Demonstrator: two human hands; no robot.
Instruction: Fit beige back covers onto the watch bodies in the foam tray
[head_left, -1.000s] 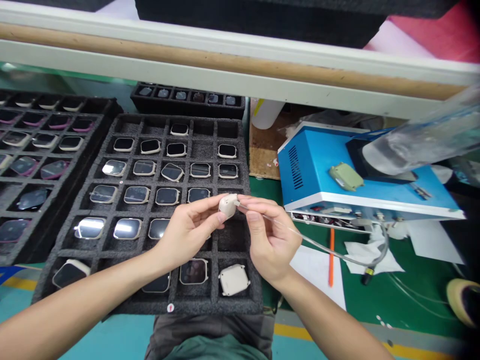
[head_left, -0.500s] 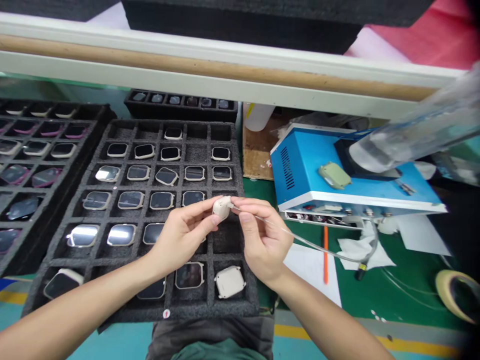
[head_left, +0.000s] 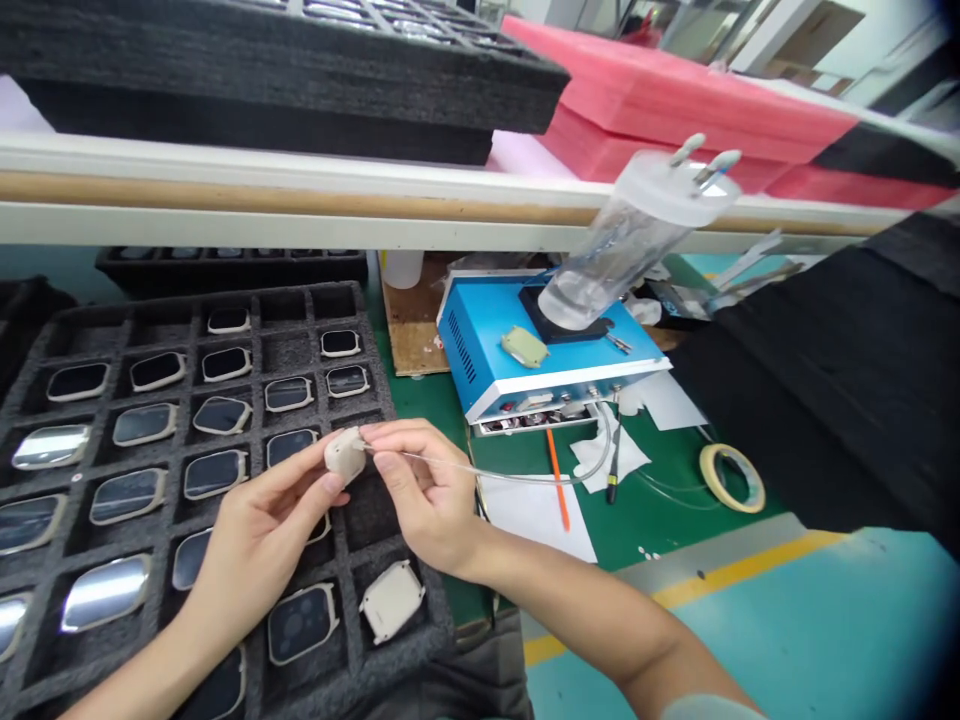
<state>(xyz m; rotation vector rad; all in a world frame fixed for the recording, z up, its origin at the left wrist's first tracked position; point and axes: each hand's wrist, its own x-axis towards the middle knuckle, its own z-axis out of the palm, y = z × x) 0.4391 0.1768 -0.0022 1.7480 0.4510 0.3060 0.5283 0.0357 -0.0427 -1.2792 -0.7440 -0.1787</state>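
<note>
Between finger and thumb, my left hand (head_left: 274, 510) grips a beige smartwatch case (head_left: 346, 455) on edge above the foam tray. My right hand (head_left: 429, 495) pinches the end of a thin clear tube (head_left: 517, 479) against the side of that case; the exact tip is hidden by my fingers. From there the tube curves right toward the front of a blue machine (head_left: 480, 345). Below my hands, the dark grey foam tray (head_left: 352, 655) holds several beige watches, most with dark screens up. One beige case (head_left: 392, 601) lies back side up in the near right compartment.
On the blue machine stand a clear cylinder (head_left: 600, 250) of liquid and a green watch case (head_left: 525, 347). An orange stick (head_left: 558, 480), white paper (head_left: 517, 515) and a tape roll (head_left: 733, 478) lie on the green mat. A white shelf edge (head_left: 300, 225) crosses overhead.
My view has swung to the right, showing more of the cylinder, pink foam and floor. Both hands keep the same hold on the watch case and tube.
</note>
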